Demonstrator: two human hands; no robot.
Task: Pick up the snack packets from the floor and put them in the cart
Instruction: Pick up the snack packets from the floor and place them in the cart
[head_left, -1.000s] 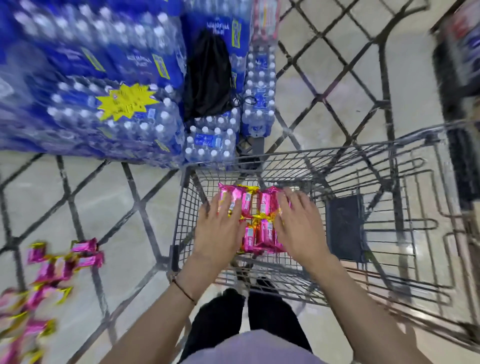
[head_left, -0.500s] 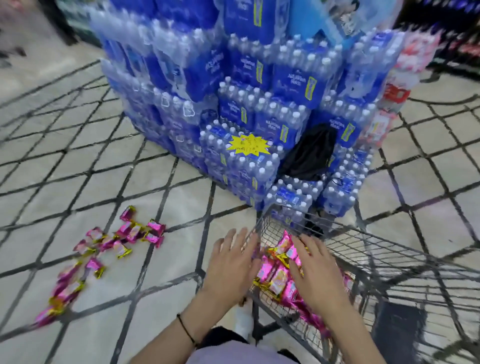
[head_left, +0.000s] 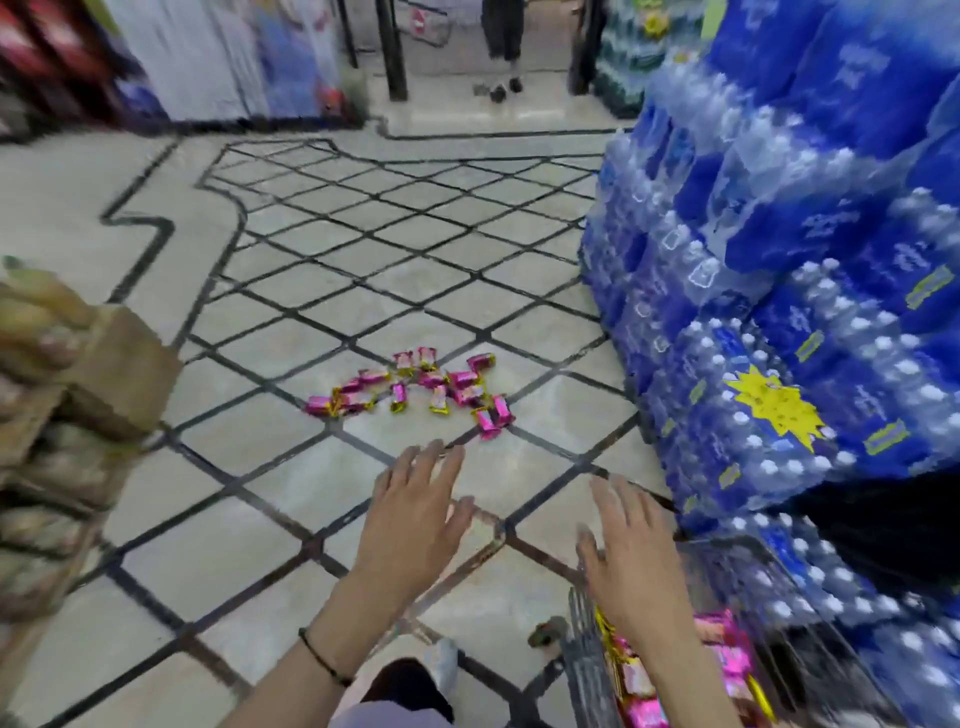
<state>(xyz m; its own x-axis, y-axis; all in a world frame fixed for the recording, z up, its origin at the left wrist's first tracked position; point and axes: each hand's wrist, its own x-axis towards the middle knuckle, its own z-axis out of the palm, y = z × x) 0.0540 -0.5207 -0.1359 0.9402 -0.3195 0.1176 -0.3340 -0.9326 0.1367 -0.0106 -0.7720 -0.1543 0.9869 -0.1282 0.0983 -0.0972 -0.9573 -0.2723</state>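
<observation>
Half a second back both hands were spread over the pink pile (head_left: 722, 654) in the cart (head_left: 587, 675); now they have lifted off it. The left hand (head_left: 415, 509) hangs over the bare floor (head_left: 311, 249), fingers straight and spread, holding nothing. The right hand (head_left: 631, 566) is released too, flat above the cart's near corner. The view has swung left, so the loose snack packets (head_left: 415, 389) now lie on the floor straight ahead of the hands, well apart from them, in a ragged scatter near the stacked water packs (head_left: 779, 312). Only a corner of the cart shows at the lower right edge, and the right forearm covers part of the pink pile. Everything is smeared by motion; the brown stack (head_left: 78, 389) at the left edge may be cartons, though I cannot be sure
</observation>
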